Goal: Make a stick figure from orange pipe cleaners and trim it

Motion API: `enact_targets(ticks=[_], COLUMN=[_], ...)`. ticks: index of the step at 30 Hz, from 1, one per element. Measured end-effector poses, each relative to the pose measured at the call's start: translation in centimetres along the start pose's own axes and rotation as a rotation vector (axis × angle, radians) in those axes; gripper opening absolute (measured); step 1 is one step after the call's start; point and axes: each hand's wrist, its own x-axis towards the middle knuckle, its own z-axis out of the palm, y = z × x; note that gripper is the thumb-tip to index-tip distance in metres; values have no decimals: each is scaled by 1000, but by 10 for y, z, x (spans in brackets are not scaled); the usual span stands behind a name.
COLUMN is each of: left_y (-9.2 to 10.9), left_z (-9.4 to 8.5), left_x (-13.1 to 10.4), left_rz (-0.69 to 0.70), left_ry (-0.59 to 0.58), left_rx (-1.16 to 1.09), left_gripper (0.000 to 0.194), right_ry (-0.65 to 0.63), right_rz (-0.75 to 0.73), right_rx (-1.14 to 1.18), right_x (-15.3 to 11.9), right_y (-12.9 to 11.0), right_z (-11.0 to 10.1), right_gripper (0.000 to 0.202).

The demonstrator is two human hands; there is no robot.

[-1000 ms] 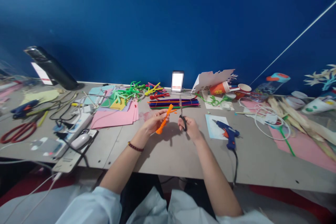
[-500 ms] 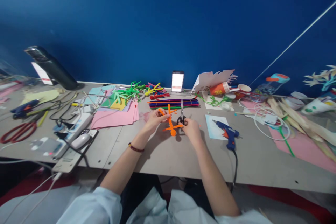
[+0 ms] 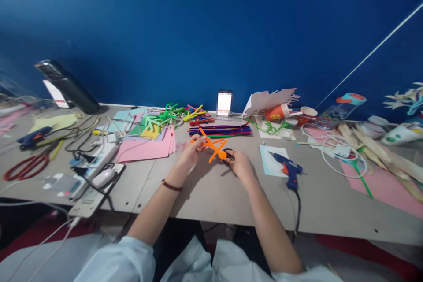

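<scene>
An orange pipe-cleaner figure [image 3: 216, 148], with a round head at its lower right, is raised over the desk. My left hand [image 3: 191, 152] is closed on its upper left end, fingers pinched. Close to the figure's head, my right hand [image 3: 240, 164] is closed round the handles of black scissors [image 3: 228, 157]; their blades can hardly be made out. Just behind the hands lies a bundle of purple, blue and red pipe cleaners [image 3: 220, 130].
Pink paper [image 3: 143, 149] and a heap of green pipe-cleaner pieces [image 3: 163, 118] lie left. A blue glue gun [image 3: 287, 167] rests on the right. A phone [image 3: 224, 103] stands against the blue wall. A power strip [image 3: 95, 169] and cables occupy the left side.
The orange figure has turned so that its head points more to the right. The scissors, earlier pointing upward with visible blades, have tilted down behind the figure. Both hands stay close together.
</scene>
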Motion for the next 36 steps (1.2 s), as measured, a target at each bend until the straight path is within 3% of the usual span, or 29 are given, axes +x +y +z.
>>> enact_targets(ticks=[7, 14, 18, 22, 26, 33, 36], left_y=[-9, -11, -13, -13, -11, -16, -17], left_z=[-8, -7, -9, -9, -7, -6, -5], left_x=[7, 7, 10, 13, 12, 9, 8], left_rz=[-22, -37, -57, -101, -139, -86, 132], left_ry=[-3, 48, 69, 122, 140, 101, 183], left_rx=[-6, 26, -26, -57, -43, 113, 361], left_gripper=[39, 36, 31, 15, 12, 22, 31], right_ry=[-48, -64, 45, 222, 249, 236, 280], right_rz=[-49, -16, -48, -72, -139, -51, 43], right_rx=[-125, 56, 204, 492, 717, 820, 949], right_x=[0, -1, -3, -7, -9, -5, -4], right_y=[-6, -9, -14, -23, -26, -22, -22], right_z=[1, 7, 4, -2, -6, -1, -3], right_gripper=[16, 15, 15, 33, 39, 31, 34])
